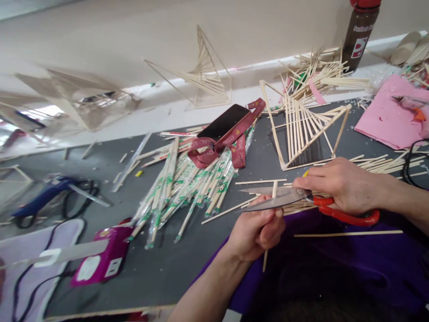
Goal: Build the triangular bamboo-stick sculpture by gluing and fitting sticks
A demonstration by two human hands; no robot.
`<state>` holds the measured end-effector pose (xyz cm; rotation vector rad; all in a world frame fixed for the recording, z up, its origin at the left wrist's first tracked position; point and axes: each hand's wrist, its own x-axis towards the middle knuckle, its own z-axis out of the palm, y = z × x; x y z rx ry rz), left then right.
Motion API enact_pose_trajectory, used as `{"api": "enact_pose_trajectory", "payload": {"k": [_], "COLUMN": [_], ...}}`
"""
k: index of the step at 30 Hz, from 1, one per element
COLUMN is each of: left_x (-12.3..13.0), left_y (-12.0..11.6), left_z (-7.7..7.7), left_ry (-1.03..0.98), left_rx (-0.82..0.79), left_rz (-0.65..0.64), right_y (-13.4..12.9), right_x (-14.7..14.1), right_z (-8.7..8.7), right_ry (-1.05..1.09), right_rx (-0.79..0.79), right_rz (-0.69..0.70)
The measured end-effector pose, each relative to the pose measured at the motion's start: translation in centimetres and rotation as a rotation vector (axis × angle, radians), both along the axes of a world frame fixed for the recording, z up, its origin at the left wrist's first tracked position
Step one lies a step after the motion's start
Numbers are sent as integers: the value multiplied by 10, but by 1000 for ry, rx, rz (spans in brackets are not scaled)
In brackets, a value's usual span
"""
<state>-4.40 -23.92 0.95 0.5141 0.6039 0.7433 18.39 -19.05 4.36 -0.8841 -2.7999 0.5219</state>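
My left hand [259, 232] is closed round a thin wooden stick [275, 188], whose upper end sticks out above the fingers and whose lower end shows beneath the palm. My right hand [345, 185] grips red-handled scissors [321, 203]. The scissors' blades are parted and point left; the stick's upper end is at the blades, just above my left fingers. Another loose stick [348, 234] lies across purple cloth [288, 268] below my right hand. Behind the hands stands a frame of glued sticks [301, 129].
Wrapped chopsticks [187, 188] lie at the centre under a phone [224, 121] and red lanyard [239, 134]. A blue glue gun [47, 197] and magenta box [103, 255] are left. At the back are a bottle [360, 40] and another stick frame [204, 80]; pink sheets [389, 116] lie right.
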Motion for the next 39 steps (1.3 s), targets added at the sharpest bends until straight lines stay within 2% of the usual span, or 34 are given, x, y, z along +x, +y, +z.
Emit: {"api": "enact_pose_trajectory", "payload": {"k": [5, 10, 12, 16, 19, 24, 30, 35, 39], "left_x": [-3, -2, 0, 8, 12, 12, 10, 9, 1], "left_y": [1, 3, 3, 4, 4, 5, 3, 6, 12], "left_z": [-1, 0, 2, 8, 12, 15, 13, 12, 13], "left_ry": [-117, -57, 27, 347, 479, 484, 425, 406, 456], "left_rx": [-21, -36, -31, 49, 97, 128, 118, 163, 235], "left_rz": [-53, -15, 53, 284, 374, 354, 308, 298, 353], "right_y": [2, 4, 4, 2, -1, -2, 0, 0, -1], "right_x": [2, 3, 3, 0, -3, -4, -2, 2, 5], "right_z": [-3, -3, -2, -1, 1, 5, 11, 15, 20], "right_ry": [49, 31, 13, -51, -80, -49, -56, -22, -16], "right_rx": [56, 51, 23, 0, -21, -132, -227, -201, -126], "right_rz": [33, 12, -14, -112, -156, -166, -112, -131, -134]}}
